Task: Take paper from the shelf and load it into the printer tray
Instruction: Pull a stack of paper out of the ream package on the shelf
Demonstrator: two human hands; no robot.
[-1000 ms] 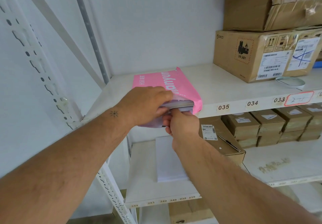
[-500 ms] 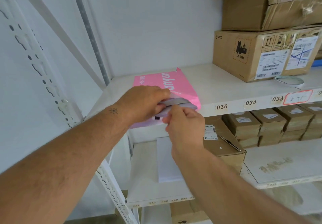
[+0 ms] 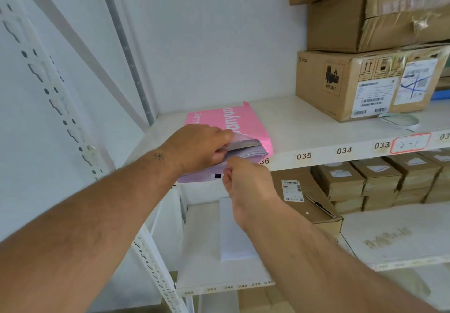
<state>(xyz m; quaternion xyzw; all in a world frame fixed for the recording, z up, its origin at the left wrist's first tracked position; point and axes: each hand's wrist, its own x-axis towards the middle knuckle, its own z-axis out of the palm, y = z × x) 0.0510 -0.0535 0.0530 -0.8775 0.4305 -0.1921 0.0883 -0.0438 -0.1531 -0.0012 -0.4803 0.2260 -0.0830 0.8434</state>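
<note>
With our left hand (image 3: 199,148) holding the pink pack (image 3: 233,125) open and our right hand (image 3: 246,181) pinching the paper (image 3: 246,153), a careless tug could crease sheets or drag the pack off the shelf (image 3: 316,127).

A single wide-angle camera sits on the person's head, facing forward and slightly down at a white shelf (image 3: 316,127) close in front. Both forearms reach in from the bottom edge toward the centre. The view looks across the upper shelf board and down onto a lower shelf (image 3: 389,237). Straight lines bow near the edges.
</note>
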